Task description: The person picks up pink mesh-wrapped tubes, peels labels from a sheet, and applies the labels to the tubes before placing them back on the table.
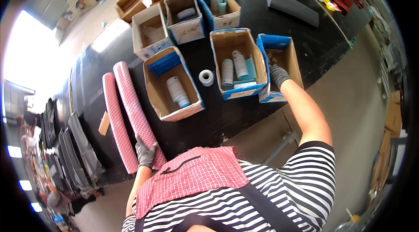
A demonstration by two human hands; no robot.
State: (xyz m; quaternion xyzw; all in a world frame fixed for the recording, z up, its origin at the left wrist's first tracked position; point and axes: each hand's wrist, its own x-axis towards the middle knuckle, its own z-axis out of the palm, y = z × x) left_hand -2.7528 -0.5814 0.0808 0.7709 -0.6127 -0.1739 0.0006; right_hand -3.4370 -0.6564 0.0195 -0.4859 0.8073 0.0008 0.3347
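Looking down through the head camera, I see a person at the near edge of a black tabletop (196,132), a grey glove on each hand. The left hand (146,152), fingers and thumb spread apart, rests on the near end of a pink patterned roll (133,97). This roll reaches from the near edge back across the tabletop's left part. A second pink roll (118,123) lies just beside it, on its left.

The right hand (278,75) reaches down inside a blue-edged cardboard box (293,61) at the near edge, toward the right corner. Its fingertips are partly hidden, so I cannot tell whether it grips anything.

Just left of that box, a larger carton (231,41) holds two pale cylinders (239,64) and teal pieces (251,68). A white spool (202,82) separates it from another carton (172,117) containing a whitish stack (176,90). Three more boxes (187,35) stand toward the far edge. A dark grey curled sheet (294,8) lies near the right edge.
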